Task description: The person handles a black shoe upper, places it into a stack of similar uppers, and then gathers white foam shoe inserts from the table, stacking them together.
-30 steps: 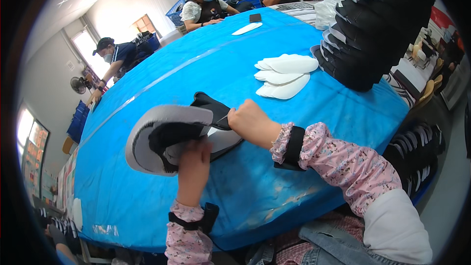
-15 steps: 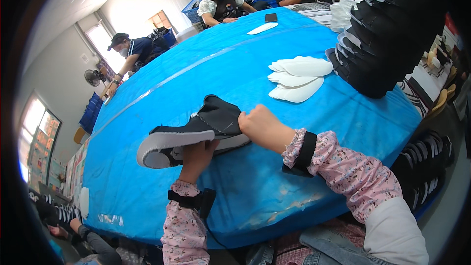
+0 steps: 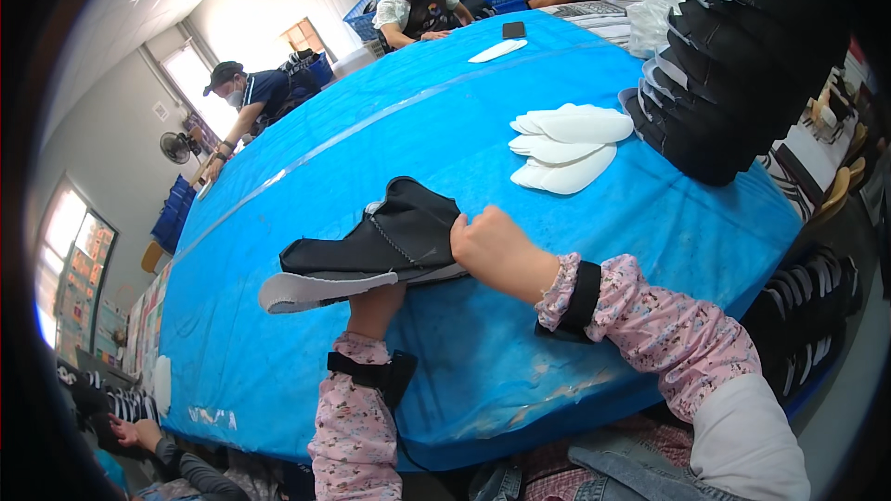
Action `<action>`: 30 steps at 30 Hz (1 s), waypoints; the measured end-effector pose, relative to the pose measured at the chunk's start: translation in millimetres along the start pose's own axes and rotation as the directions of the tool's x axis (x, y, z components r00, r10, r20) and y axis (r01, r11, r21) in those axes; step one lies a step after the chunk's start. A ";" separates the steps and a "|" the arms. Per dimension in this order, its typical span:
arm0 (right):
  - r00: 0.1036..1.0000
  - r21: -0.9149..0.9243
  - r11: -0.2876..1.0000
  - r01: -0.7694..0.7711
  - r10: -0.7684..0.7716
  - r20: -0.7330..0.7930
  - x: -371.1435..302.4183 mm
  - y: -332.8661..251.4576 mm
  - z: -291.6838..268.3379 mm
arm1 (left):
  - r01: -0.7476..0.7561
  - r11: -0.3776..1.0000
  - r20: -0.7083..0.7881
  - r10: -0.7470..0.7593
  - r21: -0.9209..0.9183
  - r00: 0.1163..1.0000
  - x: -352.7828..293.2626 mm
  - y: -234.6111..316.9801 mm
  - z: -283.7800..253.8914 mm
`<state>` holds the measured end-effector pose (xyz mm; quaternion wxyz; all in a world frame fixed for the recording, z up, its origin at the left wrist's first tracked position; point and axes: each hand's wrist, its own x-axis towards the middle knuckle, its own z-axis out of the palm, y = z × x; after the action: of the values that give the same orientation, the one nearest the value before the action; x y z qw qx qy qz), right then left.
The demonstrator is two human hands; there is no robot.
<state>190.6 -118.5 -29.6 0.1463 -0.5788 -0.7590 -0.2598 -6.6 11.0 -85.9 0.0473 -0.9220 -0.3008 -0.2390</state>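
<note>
Far left, beyond the table edge: windows, a fan, and a person in a cap (image 3: 243,93) bent over the blue table (image 3: 390,130). Near me, a black shoe (image 3: 371,246) with a pale sole lies on its side on the blue cover, toe pointing left, heel opening toward my right. My left hand (image 3: 376,308) comes up from below and sits under the shoe's middle; its fingers are hidden behind the sole, so I cannot tell whether they are curled or flat, only that they touch it. My right hand (image 3: 487,246) is closed at the heel opening, fingers pinching the black collar. Further right and farther from me, a small stack of white insoles (image 3: 566,144) rests apart from the shoe, none in my hands. Right edge: a tall pile of black shoes (image 3: 733,65). As I judge it, the shoe is gripped and steadied; whether an insole is already inside I cannot see.
</note>
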 end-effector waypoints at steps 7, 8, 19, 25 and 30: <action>1.000 -0.166 0.986 0.019 -0.020 -0.010 0.5 -11.2 -0.7 | 0.006 1.000 -0.078 -0.006 -0.005 0.997 5.4 21.2 -2.5; 1.000 -0.138 0.990 0.010 -0.008 0.016 -1.3 -10.5 -0.3 | 0.016 0.999 -0.098 -0.019 -0.032 0.995 7.0 25.9 -4.4; 0.998 -0.232 0.972 0.034 -0.019 0.064 11.0 -23.3 -13.1 | -0.169 0.984 -0.141 0.176 0.064 0.974 -1.9 -6.9 4.8; 0.999 -0.059 0.998 0.003 0.000 0.042 15.9 -15.1 -2.6 | -0.139 0.979 0.133 0.119 0.147 0.984 5.7 -3.4 -30.5; 0.933 0.157 0.931 -0.331 0.297 0.205 1.0 7.6 -39.6 | -0.258 0.965 0.002 0.259 -0.037 0.966 -3.6 70.1 -91.3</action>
<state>194.5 -138.6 5.2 0.1720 -0.6974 -0.6874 -0.1074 -6.2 -69.1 -3.2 0.0603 -0.9549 -0.1738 -0.2330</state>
